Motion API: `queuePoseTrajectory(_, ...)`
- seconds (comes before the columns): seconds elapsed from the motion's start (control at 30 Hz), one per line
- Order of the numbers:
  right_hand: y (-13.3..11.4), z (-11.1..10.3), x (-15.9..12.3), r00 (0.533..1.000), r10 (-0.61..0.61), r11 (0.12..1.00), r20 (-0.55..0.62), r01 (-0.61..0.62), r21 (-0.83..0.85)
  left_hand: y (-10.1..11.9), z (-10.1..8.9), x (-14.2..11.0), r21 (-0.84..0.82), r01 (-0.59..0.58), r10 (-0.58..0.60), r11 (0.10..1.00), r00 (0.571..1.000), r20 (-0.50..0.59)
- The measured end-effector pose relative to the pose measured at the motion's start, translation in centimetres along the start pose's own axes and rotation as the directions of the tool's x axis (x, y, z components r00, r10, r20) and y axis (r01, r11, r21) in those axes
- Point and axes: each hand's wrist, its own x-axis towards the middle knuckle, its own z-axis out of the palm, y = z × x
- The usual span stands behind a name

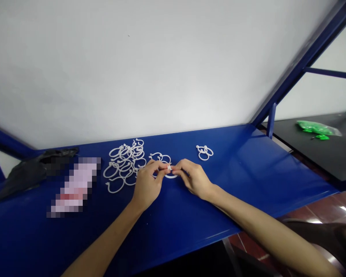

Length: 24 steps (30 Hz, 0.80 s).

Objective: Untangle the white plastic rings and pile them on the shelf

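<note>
My left hand and my right hand meet over the middle of the table, fingertips pinched together. Between them is a white plastic shower curtain ring, with its small white ends at my fingertips and its loop hanging below. Whether its ends are joined cannot be made out. Just behind my left fingers lie other white rings, partly hidden by that hand. A loose pile of similar rings, several with open ends, spreads to the left. Off to the right sits a small cluster of rings.
The blue table stands against a pale wall. A black plastic bag and a pixelated pinkish item lie on its left. Blue frame bars rise at the right. Beyond is a black table with a bag of green pieces.
</note>
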Motion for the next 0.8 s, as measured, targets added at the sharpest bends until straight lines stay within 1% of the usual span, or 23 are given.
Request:
queuePoseTrajectory(0.13,0.2,0.2,-0.3,0.998,-0.05,0.996,0.043,0.053,-0.075,-0.4,0.1,-0.2,0.084,-0.102,0.103,0.991,0.995,-0.01)
queuePoseTrajectory(0.27,0.0,0.1,-0.3,0.993,-0.094,0.982,0.065,0.103,-0.157,-0.3,0.0,-0.2,0.11,-0.17,0.173,0.979,0.985,-0.014)
queuePoseTrajectory(0.4,0.1,0.1,-0.5,0.989,-0.106,0.963,0.104,0.128,-0.236,-0.3,-0.1,-0.3,0.139,-0.221,0.224,0.965,0.974,-0.011)
queuePoseTrajectory(0.5,0.4,0.3,-0.5,0.987,-0.103,0.952,0.126,0.134,-0.274,-0.6,-0.1,-0.1,0.176,-0.228,0.227,0.958,0.974,0.021)
queuePoseTrajectory(0.6,0.8,0.2,0.1,0.987,-0.077,0.939,0.14,0.119,-0.323,-1.0,-0.1,0.2,0.249,-0.266,0.253,0.931,0.964,0.085)
queuePoseTrajectory(0.67,1.1,-0.3,0.8,0.993,-0.029,0.92,0.114,0.071,-0.385,-1.2,0.1,0.3,0.361,-0.288,0.264,0.887,0.957,0.117)
queuePoseTrajectory(0.7,1.3,-0.7,1.1,0.997,0.002,0.906,0.079,0.032,-0.422,-1.2,0.2,0.3,0.43,-0.29,0.26,0.855,0.957,0.13)
queuePoseTrajectory(0.8,2.4,-2.7,1.8,0.993,0.074,0.835,-0.092,-0.112,-0.539,-1.2,0.5,0.2,0.589,-0.298,0.234,0.751,0.954,0.186)
